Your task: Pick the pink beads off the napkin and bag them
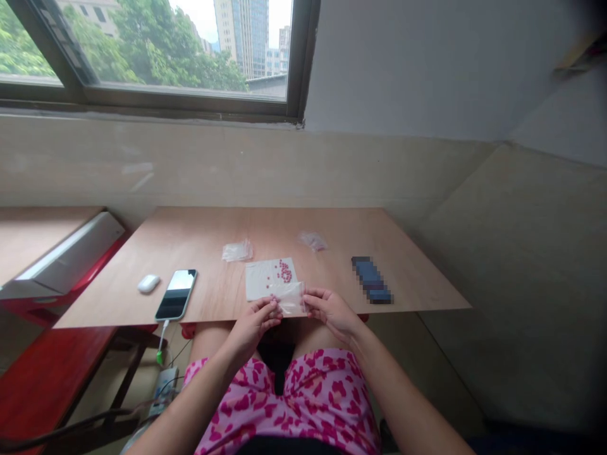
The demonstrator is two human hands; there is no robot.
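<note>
My left hand (pixel 258 321) and my right hand (pixel 331 309) both pinch a small clear plastic bag (pixel 291 297) at the near edge of the wooden table (pixel 208 291). The left fingers grip its left side, the right fingers its right side. Just behind the bag lies a white sheet (pixel 265 278) with a small pile of red beads (pixel 285 272) on its far right part.
A phone (pixel 177 294) on a charging cable and a white earbud case (pixel 148 283) lie at the left. Two more clear bags, one (pixel 237 251) left of centre and one (pixel 312 240) further back, and a dark blurred object (pixel 372 279) sit on the table. A red bench (pixel 42 373) stands at the left.
</note>
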